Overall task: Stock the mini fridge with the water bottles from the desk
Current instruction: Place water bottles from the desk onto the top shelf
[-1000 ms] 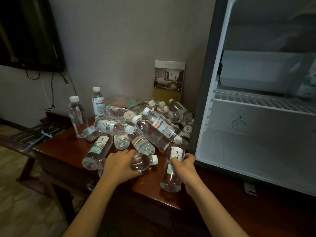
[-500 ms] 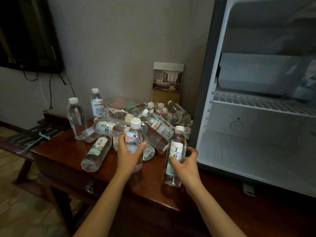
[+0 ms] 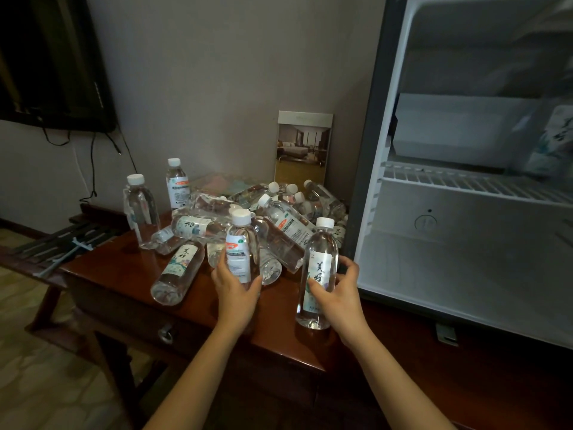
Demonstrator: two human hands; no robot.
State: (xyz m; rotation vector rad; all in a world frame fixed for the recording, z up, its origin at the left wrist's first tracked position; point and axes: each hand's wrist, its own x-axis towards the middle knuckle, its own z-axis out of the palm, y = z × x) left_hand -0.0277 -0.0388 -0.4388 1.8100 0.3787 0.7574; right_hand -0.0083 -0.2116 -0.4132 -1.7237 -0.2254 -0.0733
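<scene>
Left bottle [image 3: 242, 254] and right bottle [image 3: 319, 268] gripped upright at the front edge of the desk [image 3: 117, 274]; fridge [image 3: 465, 262] open alongside.

The left hand [image 3: 237, 294] is curled round the left bottle's lower half, just in front of the pile [image 3: 279, 218]; the right hand [image 3: 341, 294] is wrapped round the right bottle near the desk's right front corner, just beside the fridge's frame; whether either base is off the wood I cannot tell; the right bottle, swung in, could clip that frame, being so near; a passing forearm could nudge the loose pile, and the round bottles lying there would likely roll off the front edge.
</scene>
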